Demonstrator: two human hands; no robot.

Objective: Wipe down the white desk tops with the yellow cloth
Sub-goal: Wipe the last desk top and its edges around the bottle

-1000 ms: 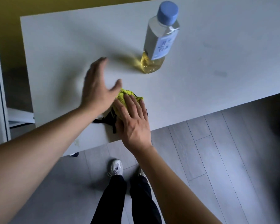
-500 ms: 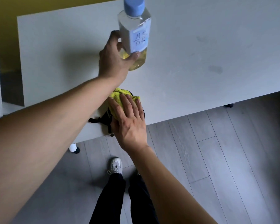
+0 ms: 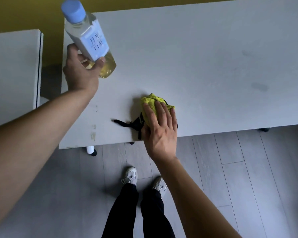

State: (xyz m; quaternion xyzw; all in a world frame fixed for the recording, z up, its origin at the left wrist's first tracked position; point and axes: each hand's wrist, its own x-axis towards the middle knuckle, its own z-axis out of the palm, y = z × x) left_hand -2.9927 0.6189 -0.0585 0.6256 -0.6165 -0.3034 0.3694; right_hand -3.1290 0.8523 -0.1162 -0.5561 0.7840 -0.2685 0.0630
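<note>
- My right hand (image 3: pixel 159 133) lies flat on the yellow cloth (image 3: pixel 151 102), fingers (image 3: pixel 149 110) straight and slightly spread, pressing rather than gripping; I cannot see the thumb.
- Only the far part of the cloth shows past my fingertips; the rest is hidden under my palm, so I cannot make out its full shape.
- A black strap (image 3: pixel 127 124) trails out from under the palm on the thumb side and lies on the white desk top (image 3: pixel 205 57); what it belongs to is hidden beneath my hand.
- My left hand (image 3: pixel 81 73) grips a clear bottle (image 3: pixel 91 43) near its base, thumb (image 3: pixel 100 61) curled across the front; the fingers behind are mostly hidden by it.
- The bottle tilts away from my wrist, blue cap (image 3: pixel 73 9) uppermost, some yellowish liquid at the bottom; I cannot tell whether its base touches the desk.
- Its label (image 3: pixel 96 44) carries characters too blurred to read.
- Beyond my right fingertips, faint smudges (image 3: pixel 259 86) mark the desk.
- A second white desk (image 3: pixel 12 66) sits outside my left wrist, cut off at the frame edge.
- Below my arms, my shoes (image 3: pixel 131 175) stand on grey floorboards (image 3: pixel 248 169).
</note>
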